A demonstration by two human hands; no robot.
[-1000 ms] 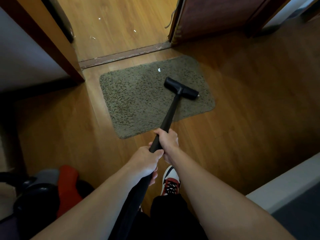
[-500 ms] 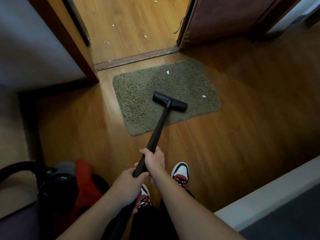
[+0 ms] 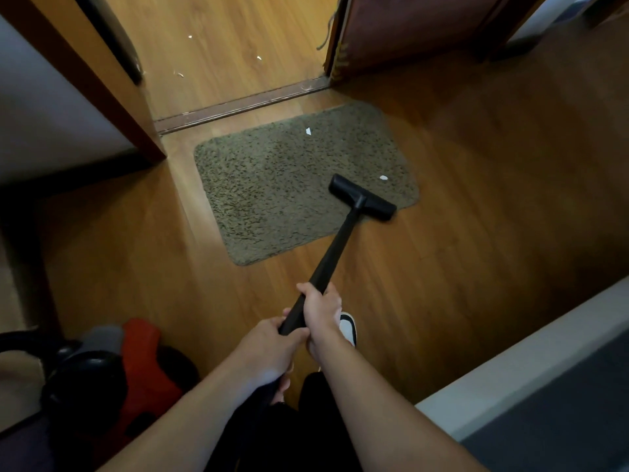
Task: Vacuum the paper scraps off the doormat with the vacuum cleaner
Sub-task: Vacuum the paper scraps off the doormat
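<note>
Wood-plank floor, doorway at top with a dark threshold strip.

- 1 grey-green shaggy rectangular doormat, just this side of the threshold.
- 2 white paper scraps on the mat: far scrap near the far edge, right scrap near the right edge.
- 3 more white bits on the floor past the threshold, off the mat.
- 1 flat black vacuum nozzle at the mat's near-right corner, its right end at the mat's edge. The right scrap is just beyond it, not touching.
- 1 straight black vacuum wand running from the nozzle back to the hands.
- 2 grips, both closed round the wand: right-hand grip ahead, left-hand grip behind it.
- 1 red-and-black vacuum body on the floor, lower left.
- 1 white shoe visible beside the right-hand grip.

Delta vs 0.5 s ago: the nozzle went from the mat's middle to its near-right corner. Scrap count on the mat is unchanged at 2. Two shoes showed then, one now.
</note>
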